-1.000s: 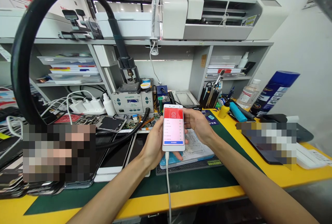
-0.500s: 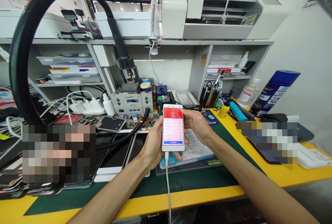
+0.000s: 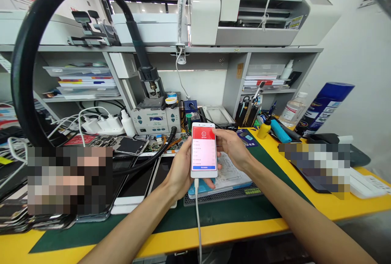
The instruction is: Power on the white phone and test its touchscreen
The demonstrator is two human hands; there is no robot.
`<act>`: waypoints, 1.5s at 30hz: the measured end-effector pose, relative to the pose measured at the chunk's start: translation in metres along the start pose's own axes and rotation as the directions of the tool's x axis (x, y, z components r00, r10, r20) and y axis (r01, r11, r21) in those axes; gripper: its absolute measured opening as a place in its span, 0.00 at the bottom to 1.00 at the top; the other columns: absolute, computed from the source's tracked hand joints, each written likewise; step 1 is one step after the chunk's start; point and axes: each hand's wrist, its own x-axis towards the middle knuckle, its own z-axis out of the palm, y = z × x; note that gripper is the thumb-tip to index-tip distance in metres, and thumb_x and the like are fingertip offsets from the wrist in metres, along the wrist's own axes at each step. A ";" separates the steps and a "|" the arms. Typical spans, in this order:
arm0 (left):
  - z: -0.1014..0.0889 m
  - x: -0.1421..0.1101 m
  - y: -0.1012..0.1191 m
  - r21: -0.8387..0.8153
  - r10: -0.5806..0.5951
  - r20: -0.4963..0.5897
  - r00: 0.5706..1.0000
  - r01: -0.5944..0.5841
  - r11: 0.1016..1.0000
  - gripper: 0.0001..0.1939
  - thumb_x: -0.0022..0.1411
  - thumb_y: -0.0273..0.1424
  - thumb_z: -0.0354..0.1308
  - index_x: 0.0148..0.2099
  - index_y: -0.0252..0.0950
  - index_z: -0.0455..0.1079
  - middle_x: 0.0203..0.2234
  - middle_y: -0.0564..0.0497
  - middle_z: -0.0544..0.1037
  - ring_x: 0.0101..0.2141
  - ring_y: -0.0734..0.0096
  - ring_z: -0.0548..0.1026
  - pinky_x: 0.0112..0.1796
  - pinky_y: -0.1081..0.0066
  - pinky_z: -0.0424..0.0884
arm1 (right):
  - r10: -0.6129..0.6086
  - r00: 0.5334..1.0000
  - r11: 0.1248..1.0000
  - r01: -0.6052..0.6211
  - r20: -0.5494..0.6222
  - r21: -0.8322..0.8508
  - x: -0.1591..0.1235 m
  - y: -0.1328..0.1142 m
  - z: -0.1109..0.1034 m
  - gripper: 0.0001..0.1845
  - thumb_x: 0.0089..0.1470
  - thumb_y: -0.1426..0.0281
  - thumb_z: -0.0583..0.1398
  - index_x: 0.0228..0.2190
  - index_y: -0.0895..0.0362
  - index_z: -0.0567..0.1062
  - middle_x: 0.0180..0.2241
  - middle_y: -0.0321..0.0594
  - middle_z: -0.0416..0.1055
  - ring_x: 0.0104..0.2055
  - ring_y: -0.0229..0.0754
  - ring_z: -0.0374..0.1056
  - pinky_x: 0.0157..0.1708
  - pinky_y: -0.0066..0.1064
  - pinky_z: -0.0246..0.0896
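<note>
A white phone [image 3: 204, 150] with a lit screen, red at the top and pale below, is held upright over the bench. My left hand [image 3: 180, 170] wraps its lower left side and bottom, fingers closed round it. My right hand [image 3: 232, 146] grips its upper right edge, fingertips at the top corner. A white cable [image 3: 198, 215] hangs from the phone's bottom and runs down over the bench edge. Under the hands lies a blue fixture [image 3: 214, 188] with a part on it, on a dark ribbed mat [image 3: 241, 192].
A grey hot-air station [image 3: 155, 119] with a thick black hose [image 3: 30, 44] stands behind the phone. Phone screens and boards lie at left [image 3: 134, 182]. A tool holder [image 3: 249, 111], a yellow bottle [image 3: 264, 128] and a blue spray can [image 3: 324, 107] stand at right. Shelves rise behind.
The phone has risen very slightly and my right fingertips have shifted toward its top corner; otherwise nothing has visibly changed.
</note>
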 end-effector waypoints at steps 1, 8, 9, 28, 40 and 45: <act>0.000 0.000 0.000 -0.006 0.000 0.001 1.000 0.000 1.000 0.32 0.72 0.47 0.43 0.69 0.32 0.57 0.43 0.35 0.80 0.34 0.50 0.82 0.22 0.59 0.80 | 0.001 1.000 1.000 -0.001 0.000 0.001 0.000 0.000 0.000 0.24 0.53 0.49 0.61 0.38 0.57 0.77 0.34 0.44 0.78 0.35 0.46 0.72 0.35 0.35 0.62; 0.002 0.000 0.000 0.035 0.002 -0.028 1.000 -0.001 0.999 0.33 0.71 0.48 0.43 0.68 0.32 0.59 0.44 0.34 0.80 0.35 0.47 0.82 0.21 0.57 0.79 | 0.004 1.000 1.000 -0.004 -0.007 0.009 0.000 -0.001 0.002 0.22 0.51 0.50 0.62 0.35 0.57 0.76 0.31 0.43 0.77 0.34 0.45 0.70 0.34 0.35 0.60; 0.003 0.000 0.001 0.042 0.001 -0.037 0.999 0.001 0.999 0.33 0.71 0.48 0.43 0.67 0.32 0.59 0.44 0.33 0.80 0.35 0.46 0.82 0.20 0.56 0.79 | 0.003 1.000 1.000 -0.003 -0.006 0.010 0.000 -0.001 0.002 0.22 0.51 0.51 0.62 0.34 0.57 0.76 0.31 0.43 0.77 0.33 0.44 0.70 0.34 0.35 0.60; 0.002 0.001 0.002 0.045 -0.005 -0.047 0.999 0.007 0.999 0.32 0.70 0.49 0.44 0.67 0.34 0.60 0.46 0.33 0.79 0.39 0.40 0.81 0.20 0.54 0.79 | -0.001 1.000 1.000 0.001 0.017 0.017 0.002 0.001 0.003 0.22 0.56 0.52 0.58 0.36 0.58 0.79 0.27 0.40 0.75 0.23 0.36 0.59 0.29 0.33 0.56; 0.000 0.002 0.001 0.043 -0.001 -0.043 0.999 0.003 0.999 0.32 0.70 0.49 0.44 0.67 0.35 0.62 0.46 0.34 0.79 0.37 0.43 0.81 0.19 0.52 0.78 | -0.006 0.999 1.000 0.006 0.033 0.022 0.002 0.001 0.002 0.22 0.59 0.54 0.56 0.36 0.58 0.80 0.28 0.41 0.76 0.21 0.35 0.57 0.27 0.32 0.56; 0.002 0.000 0.002 0.058 -0.001 -0.056 0.998 0.004 0.998 0.32 0.71 0.49 0.43 0.67 0.34 0.60 0.46 0.33 0.79 0.36 0.44 0.82 0.19 0.53 0.79 | -0.008 0.999 1.000 0.008 0.035 0.021 0.001 0.001 0.002 0.21 0.59 0.55 0.56 0.36 0.58 0.80 0.29 0.41 0.77 0.21 0.35 0.59 0.28 0.31 0.57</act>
